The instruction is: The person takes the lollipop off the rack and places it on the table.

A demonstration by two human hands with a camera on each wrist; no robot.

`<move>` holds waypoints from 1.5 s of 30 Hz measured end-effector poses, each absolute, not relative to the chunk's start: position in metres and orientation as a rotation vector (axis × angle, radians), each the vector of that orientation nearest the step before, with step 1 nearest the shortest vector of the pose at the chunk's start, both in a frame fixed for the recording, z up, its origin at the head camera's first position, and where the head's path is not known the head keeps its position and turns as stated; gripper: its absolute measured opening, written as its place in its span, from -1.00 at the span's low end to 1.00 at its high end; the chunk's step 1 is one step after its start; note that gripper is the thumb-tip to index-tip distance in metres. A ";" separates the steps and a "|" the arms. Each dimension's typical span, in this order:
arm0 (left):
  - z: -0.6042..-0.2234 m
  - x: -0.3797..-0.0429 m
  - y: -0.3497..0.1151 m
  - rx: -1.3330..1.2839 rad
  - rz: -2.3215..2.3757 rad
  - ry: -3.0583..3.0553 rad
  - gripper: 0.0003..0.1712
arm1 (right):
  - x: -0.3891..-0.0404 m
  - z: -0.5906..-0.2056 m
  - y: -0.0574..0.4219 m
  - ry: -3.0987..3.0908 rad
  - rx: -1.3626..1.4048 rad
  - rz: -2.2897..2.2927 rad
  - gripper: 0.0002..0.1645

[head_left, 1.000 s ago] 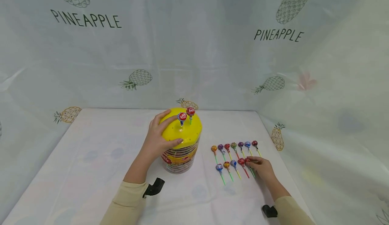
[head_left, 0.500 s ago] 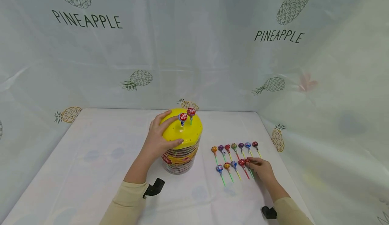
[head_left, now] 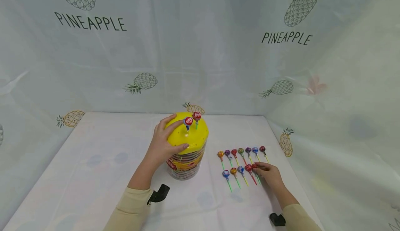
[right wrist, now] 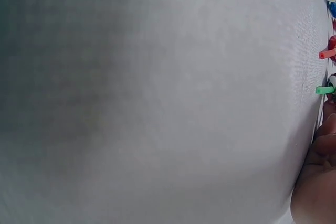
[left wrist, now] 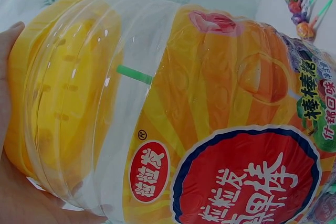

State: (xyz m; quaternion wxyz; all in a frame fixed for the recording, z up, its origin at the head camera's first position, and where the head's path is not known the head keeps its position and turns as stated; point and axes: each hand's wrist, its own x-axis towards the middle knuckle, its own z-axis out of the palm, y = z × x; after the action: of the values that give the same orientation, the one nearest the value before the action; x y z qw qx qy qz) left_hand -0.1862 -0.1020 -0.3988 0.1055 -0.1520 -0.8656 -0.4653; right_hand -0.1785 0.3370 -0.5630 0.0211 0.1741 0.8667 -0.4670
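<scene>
A clear ribbed plastic jar with a yellow lid stands on the white table. My left hand grips the lid, thumb on the near side and fingers spread over the far left. Two lollipops stand upright in the lid, one with a red and blue wrapper, the other red. In the left wrist view, a green stick shows through the jar wall. My right hand pinches a red-wrapped lollipop by its head, low at the table; its green stick shows in the right wrist view.
Two rows of lollipops lie right of the jar: the back row includes an orange one, the front row a blue one and a red one. A pineapple-print sheet hangs behind the table.
Almost nothing moves. Both hands keep their places on the lid and at the lollipop; the whole head view shifts down very slightly.
</scene>
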 end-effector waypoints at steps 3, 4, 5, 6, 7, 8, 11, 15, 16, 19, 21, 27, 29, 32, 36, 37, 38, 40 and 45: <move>-0.400 -0.186 -0.101 -0.447 -1.366 -2.549 -0.16 | -0.177 -0.561 0.337 2.679 0.549 -1.461 -0.46; -0.400 -0.187 -0.101 -0.446 -1.364 -2.548 -0.16 | -0.177 -0.560 0.338 2.674 0.556 -1.468 -0.47; -0.400 -0.187 -0.101 -0.448 -1.364 -2.547 -0.16 | -0.177 -0.559 0.338 2.670 0.560 -1.479 -0.47; -0.400 -0.186 -0.100 -0.446 -1.364 -2.546 -0.16 | -0.177 -0.557 0.339 2.660 0.554 -1.499 -0.47; -0.400 -0.186 -0.100 -0.448 -1.364 -2.547 -0.16 | -0.177 -0.555 0.339 2.652 0.553 -1.514 -0.48; -0.400 -0.186 -0.100 -0.446 -1.363 -2.548 -0.16 | -0.177 -0.551 0.339 2.657 0.548 -1.520 -0.48; -0.400 -0.185 -0.099 -0.443 -1.364 -2.553 -0.16 | -0.177 -0.536 0.336 2.674 0.509 -1.558 -0.48; -0.399 -0.185 -0.099 -0.439 -1.366 -2.552 -0.16 | -0.180 -0.510 0.323 2.665 0.364 -1.664 -0.44; -0.399 -0.185 -0.099 -0.437 -1.367 -2.552 -0.16 | -0.181 -0.503 0.319 2.644 0.305 -1.710 -0.43; -0.399 -0.185 -0.099 -0.439 -1.369 -2.553 -0.16 | -0.181 -0.486 0.304 2.565 0.135 -1.839 -0.44; -0.398 -0.184 -0.099 -0.439 -1.371 -2.555 -0.16 | -0.181 -0.476 0.293 2.529 0.044 -1.886 -0.47; -0.397 -0.184 -0.099 -0.438 -1.379 -2.557 -0.15 | -0.177 -0.445 0.258 2.437 -0.093 -2.011 -0.52; -0.397 -0.184 -0.099 -0.436 -1.374 -2.560 -0.15 | -0.176 -0.436 0.247 2.375 -0.141 -2.098 -0.54; -0.396 -0.183 -0.100 -0.438 -1.366 -2.562 -0.15 | -0.176 -0.425 0.228 2.296 -0.233 -2.204 -0.57; -0.395 -0.182 -0.100 -0.442 -1.375 -2.557 -0.15 | -0.175 -0.412 0.204 2.220 -0.312 -2.276 -0.62; -0.395 -0.182 -0.100 -0.442 -1.375 -2.557 -0.15 | -0.175 -0.409 0.198 2.200 -0.323 -2.292 -0.64; -0.395 -0.182 -0.100 -0.442 -1.374 -2.556 -0.15 | -0.175 -0.406 0.192 2.187 -0.337 -2.300 -0.65; -0.395 -0.182 -0.100 -0.440 -1.373 -2.556 -0.16 | -0.176 -0.401 0.182 2.154 -0.356 -2.326 -0.68; -0.396 -0.182 -0.101 -0.438 -1.373 -2.550 -0.16 | -0.177 -0.387 0.159 2.116 -0.432 -2.362 -0.70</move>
State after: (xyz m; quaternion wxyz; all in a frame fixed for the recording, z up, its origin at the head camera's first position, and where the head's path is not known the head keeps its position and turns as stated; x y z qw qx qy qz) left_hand -0.1817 -0.1005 -0.3963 0.1062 -0.1486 -0.8656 -0.4662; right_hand -0.1772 0.1588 -0.3866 -0.0296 -0.1349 0.6609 -0.7376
